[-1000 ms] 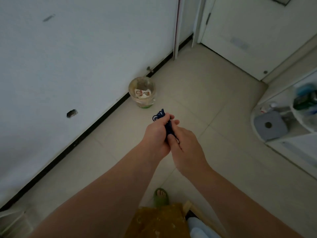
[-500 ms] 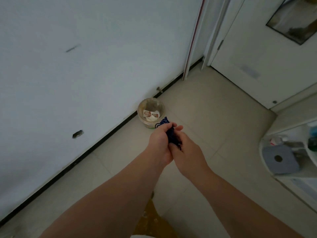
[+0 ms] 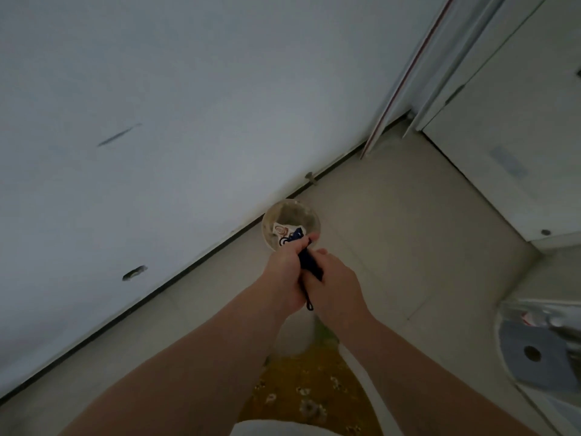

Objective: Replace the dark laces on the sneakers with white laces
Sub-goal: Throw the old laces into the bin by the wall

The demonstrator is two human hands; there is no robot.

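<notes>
The bundle of dark navy woven laces sat bunched between both hands, held in the air just in front of and above the round translucent plastic waste bin; a few loops stuck out toward 11 o'clock past the fingers and one thin tail hung down toward 6 o'clock between the wrists. Judged light, soft and limp: it would sag and unravel if held by one strand, so the sound hold is round the middle of the bunch, tail tucked in. Left hand had its fingers curled round the upper part of the bundle; right hand was closed on the lower part, thumb side pressed against it. Count: one bundle, number of separate laces in it not tellable; two hands; one bin. Bin stood on the pale tiled floor against the white wall, at 12 o'clock from the hands, with a printed scrap of paper lying inside. White door at 2 o'clock; white shelf with a grey round-holed object at 4 o'clock. No sneakers and no white laces in view. Likely step, as a guess: discarding the old laces.
</notes>
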